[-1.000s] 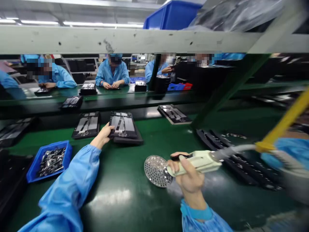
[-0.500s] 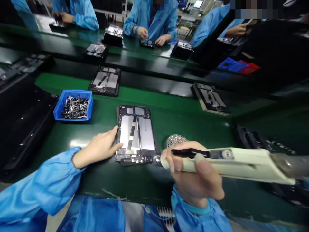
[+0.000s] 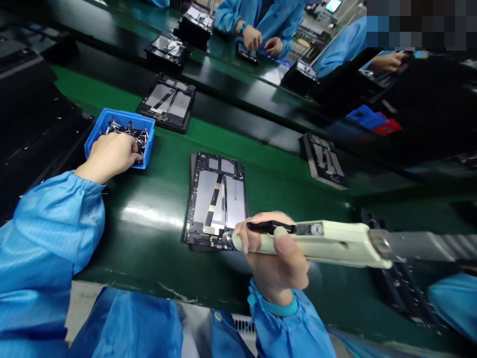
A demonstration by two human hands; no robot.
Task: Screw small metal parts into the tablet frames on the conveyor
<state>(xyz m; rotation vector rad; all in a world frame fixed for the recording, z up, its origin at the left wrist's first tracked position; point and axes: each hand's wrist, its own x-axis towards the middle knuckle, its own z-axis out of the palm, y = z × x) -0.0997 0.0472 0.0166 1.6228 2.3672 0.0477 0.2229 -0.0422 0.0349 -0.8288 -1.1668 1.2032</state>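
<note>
My left hand (image 3: 111, 153) reaches into a blue bin (image 3: 88, 144) of small black and silver parts (image 3: 138, 135). Its fingers are curled down among them, and whether they hold a part is hidden. My right hand (image 3: 274, 258) is wrapped round a cream-coloured electric screwdriver (image 3: 335, 243) with a black lever. The driver's metal tip (image 3: 227, 240) points left, over the lower right edge of an opened tablet (image 3: 201, 199); I cannot tell whether it touches. The tablet shows two silver battery packs and a dark flex cable, and lies on a grey plate on the green bench.
Tablet stacks stand beyond the bench at the back left (image 3: 169, 102) and at the right (image 3: 326, 161). Dark frames (image 3: 398, 288) lie at the right, beneath the driver's cable (image 3: 432, 246). A black tray (image 3: 33, 129) fills the left side. Co-workers in blue sleeves sit opposite.
My left hand has left the tablet's left edge and moved up and left into the blue bin. The driver tip has shifted slightly left over the tablet's lower edge. The view has tilted.
</note>
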